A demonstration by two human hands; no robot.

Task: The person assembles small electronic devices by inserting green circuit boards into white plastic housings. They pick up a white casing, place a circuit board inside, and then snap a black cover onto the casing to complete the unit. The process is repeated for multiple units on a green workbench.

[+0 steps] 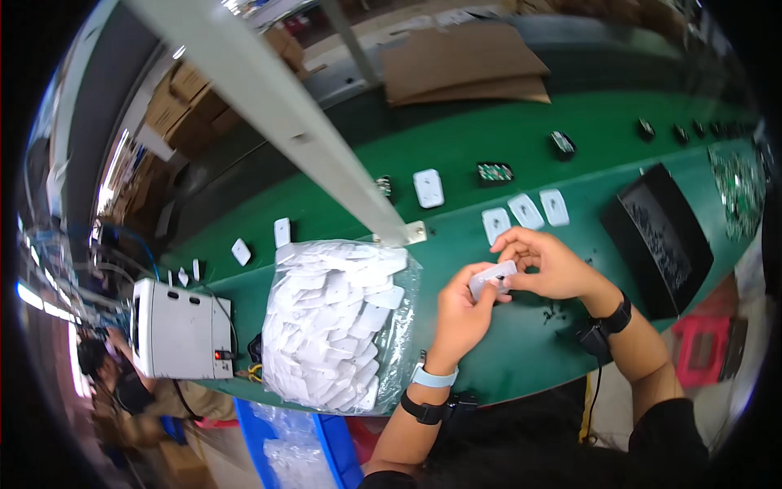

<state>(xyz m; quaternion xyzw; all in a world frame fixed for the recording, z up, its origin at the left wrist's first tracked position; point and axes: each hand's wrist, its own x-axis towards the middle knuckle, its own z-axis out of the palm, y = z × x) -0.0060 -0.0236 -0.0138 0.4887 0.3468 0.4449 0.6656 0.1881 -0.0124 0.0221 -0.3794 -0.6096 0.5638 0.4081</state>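
Note:
Over the green bench I hold a small white plastic cover (pixel 484 282) with both hands. My left hand (pixel 461 308) grips it from the lower left, thumb on top. My right hand (pixel 554 265) pinches its right end, where a small dark part shows by the fingertips. Just beyond my hands lie three white covers in a row: the left one (pixel 495 223), the middle one (pixel 526 212) and the right one (pixel 555 208). Loose small black parts (pixel 554 314) are scattered on the bench below my right hand.
A plastic bag of white covers (pixel 326 326) lies left; a black bin (pixel 612 218) with small black parts stands right. Behind run black cases with circuit boards (pixel 495 172). A slanted post (pixel 301 130) crosses the view. A white machine (pixel 183 330) and another person (pixel 130 383) are far left.

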